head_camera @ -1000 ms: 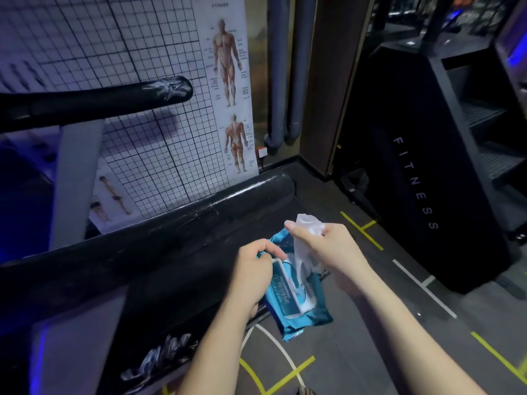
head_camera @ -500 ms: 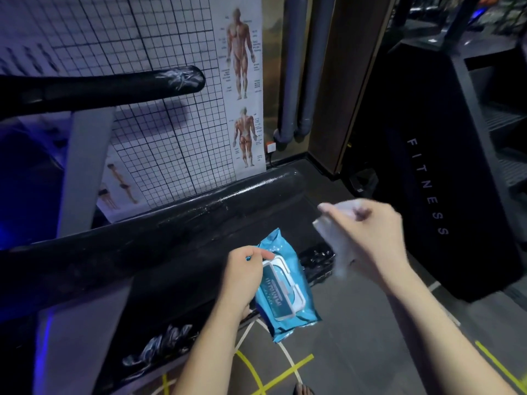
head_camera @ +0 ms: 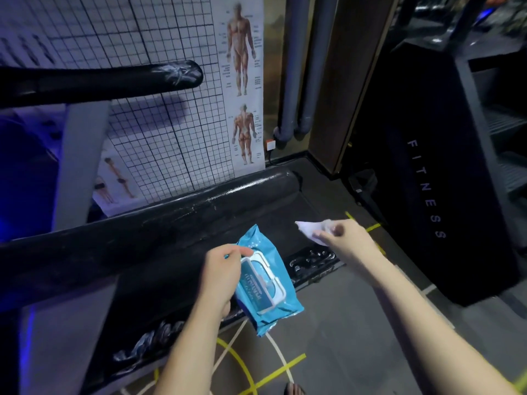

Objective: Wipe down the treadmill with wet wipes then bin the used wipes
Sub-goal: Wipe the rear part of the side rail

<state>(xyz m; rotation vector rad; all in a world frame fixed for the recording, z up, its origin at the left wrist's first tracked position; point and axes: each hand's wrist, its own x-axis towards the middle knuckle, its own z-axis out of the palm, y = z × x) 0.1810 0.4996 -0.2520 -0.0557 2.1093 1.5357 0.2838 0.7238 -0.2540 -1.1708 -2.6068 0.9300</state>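
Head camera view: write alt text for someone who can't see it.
A person's left hand grips a blue plastic wet-wipe pack, while the right hand pinches a crumpled white wipe near a glossy black treadmill side rail. A muscle-anatomy poster hangs on the gridded wall behind.

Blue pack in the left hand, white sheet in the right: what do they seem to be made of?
Blue pack: likely soft plastic film, glossy and crinkled at its sealed ends; its white-framed lid looks like rigid plastic. White sheet: probably thin non-woven cloth or paper, matte, bunched limply in the right hand.
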